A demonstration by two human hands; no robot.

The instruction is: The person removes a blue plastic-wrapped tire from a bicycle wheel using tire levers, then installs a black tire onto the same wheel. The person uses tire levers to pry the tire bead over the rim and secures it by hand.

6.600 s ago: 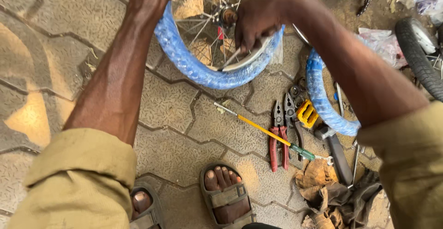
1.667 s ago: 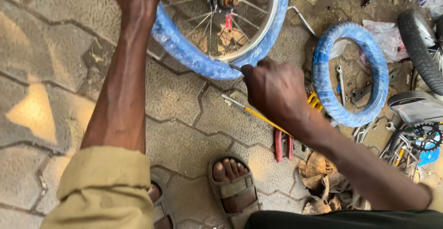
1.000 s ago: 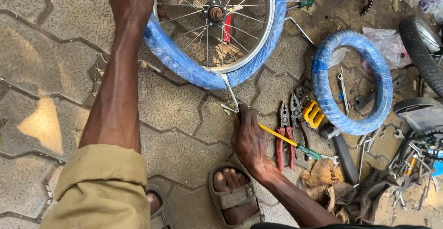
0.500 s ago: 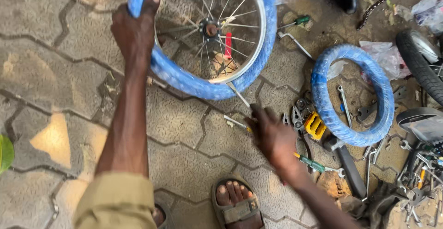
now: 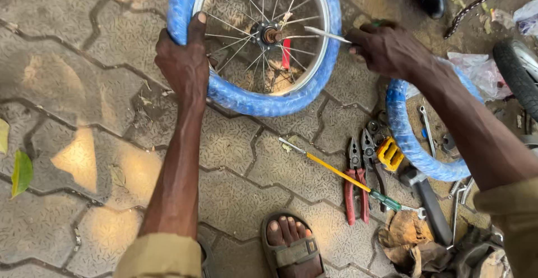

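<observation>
The right hand (image 5: 392,48) is closing its grip on a slim metal screwdriver (image 5: 328,35), aiming the tip at the hub. The left hand (image 5: 182,65) is clasping the small spoked wheel with blue tyre (image 5: 252,96), upright on the paving stones (image 5: 84,115). Judged step: hub adjustment; the next move calls for steady tip seating. Red-handled pliers (image 5: 353,182) are lying nearby.

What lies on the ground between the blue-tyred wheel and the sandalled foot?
In the head view, a long yellow-shafted screwdriver lies slantwise on the paving between the wheel and the foot; red-handled pliers sit just right of it.
</observation>
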